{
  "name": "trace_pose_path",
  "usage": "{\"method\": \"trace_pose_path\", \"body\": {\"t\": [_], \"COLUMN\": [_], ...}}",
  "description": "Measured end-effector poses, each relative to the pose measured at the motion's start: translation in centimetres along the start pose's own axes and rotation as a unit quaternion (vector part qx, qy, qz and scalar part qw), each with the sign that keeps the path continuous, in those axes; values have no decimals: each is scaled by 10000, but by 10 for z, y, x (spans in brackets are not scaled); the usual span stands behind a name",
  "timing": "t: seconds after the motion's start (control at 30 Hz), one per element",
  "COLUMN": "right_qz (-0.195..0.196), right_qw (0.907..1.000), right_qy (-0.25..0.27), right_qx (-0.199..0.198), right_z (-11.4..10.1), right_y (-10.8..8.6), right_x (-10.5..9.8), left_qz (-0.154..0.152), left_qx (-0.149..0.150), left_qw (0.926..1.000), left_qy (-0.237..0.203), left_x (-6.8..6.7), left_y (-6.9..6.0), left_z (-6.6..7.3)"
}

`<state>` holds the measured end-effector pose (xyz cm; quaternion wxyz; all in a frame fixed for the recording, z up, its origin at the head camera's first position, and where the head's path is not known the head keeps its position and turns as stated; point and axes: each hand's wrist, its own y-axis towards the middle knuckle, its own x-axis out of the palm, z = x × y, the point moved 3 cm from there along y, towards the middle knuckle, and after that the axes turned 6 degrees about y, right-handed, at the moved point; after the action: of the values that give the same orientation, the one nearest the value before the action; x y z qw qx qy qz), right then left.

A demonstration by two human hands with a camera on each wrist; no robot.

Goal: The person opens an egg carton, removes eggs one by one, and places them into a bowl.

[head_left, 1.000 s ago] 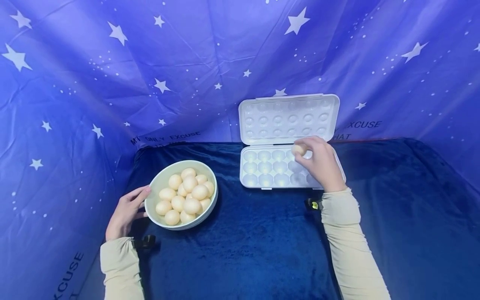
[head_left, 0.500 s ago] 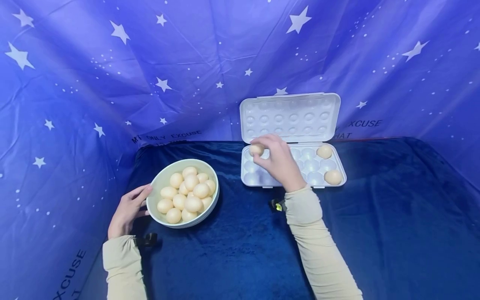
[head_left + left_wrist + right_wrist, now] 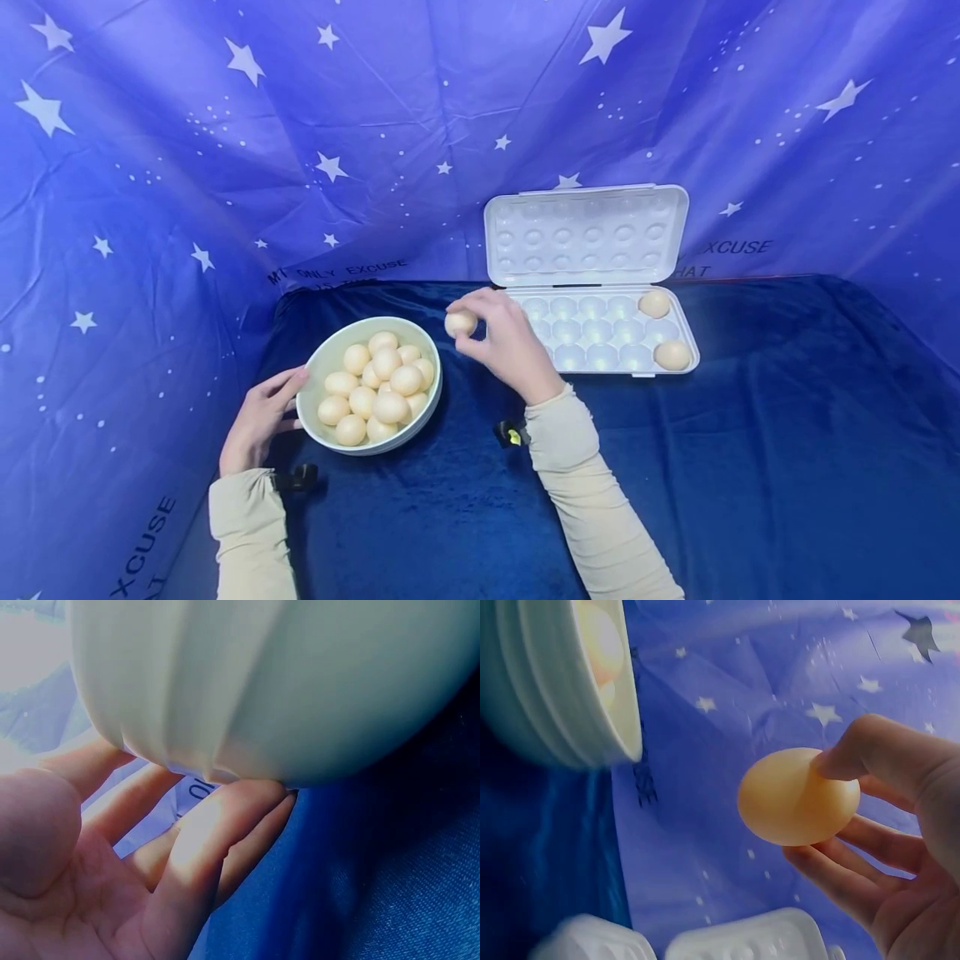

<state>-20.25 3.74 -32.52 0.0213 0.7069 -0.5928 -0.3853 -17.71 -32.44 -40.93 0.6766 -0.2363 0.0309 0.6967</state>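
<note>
In the head view, my right hand (image 3: pixel 504 340) pinches a pale egg (image 3: pixel 460 323) between thumb and fingers, in the space between the bowl and the egg box. The right wrist view has this egg (image 3: pixel 799 796) near its middle, held at one end. My left hand (image 3: pixel 258 418) holds the left side of a pale green bowl (image 3: pixel 311 421), thumb at the rim and other fingers lower down. Those fingers touch the outer wall in the left wrist view. Several eggs (image 3: pixel 362 402) are heaped inside. The white egg box (image 3: pixel 592 332) lies with its lid up; two eggs (image 3: pixel 654 304) show in its right-hand column.
The raised lid (image 3: pixel 587 236) leans back near the starry blue curtain (image 3: pixel 420 125). Dark blue cloth (image 3: pixel 450 517) covers the table under everything. A dark wrist camera (image 3: pixel 510 433) sits on the right wrist.
My right hand has moved left with the egg, from over the box toward the bowl. That uncovers the two eggs at the box's right end. The left hand stays at the bowl.
</note>
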Motion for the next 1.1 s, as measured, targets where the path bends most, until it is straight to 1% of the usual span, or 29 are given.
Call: {"method": "trace_pose_path", "body": {"t": [0.13, 0.27, 0.37, 0.47, 0.6, 0.7, 0.93, 1.1], "right_qz": [-437, -864, -1128, -1297, -1468, -1613, -1600, -1619], "right_qw": [9990, 9958, 9926, 9904, 9880, 9852, 9836, 9826], "right_qy": [-52, -212, -309, -335, -395, -511, -556, -564], "right_qx": [-71, -217, -314, -344, -258, -273, -614, -711], "right_z": [-6, -10, -13, -15, -14, -11, -9, -7], "right_y": [-5, -8, -10, -13, -16, -18, -21, -24], "right_x": [21, 42, 53, 59, 66, 72, 87, 95], "left_qz": [-2, 26, 32, 26, 5, -6, -23, 2], "left_qx": [16, 19, -21, -30, -9, -22, -3, -4], "left_qw": [10000, 9999, 9999, 10000, 10000, 10000, 10000, 10000], "left_qy": [-24, -103, -111, -69, -70, -82, -76, -73], "left_x": [0, 1, 1, 0, -1, -1, 0, 1], "left_y": [0, 0, -2, -3, -2, -1, -2, -2], "left_z": [1, 1, 0, 0, 0, 0, 1, 2]}}
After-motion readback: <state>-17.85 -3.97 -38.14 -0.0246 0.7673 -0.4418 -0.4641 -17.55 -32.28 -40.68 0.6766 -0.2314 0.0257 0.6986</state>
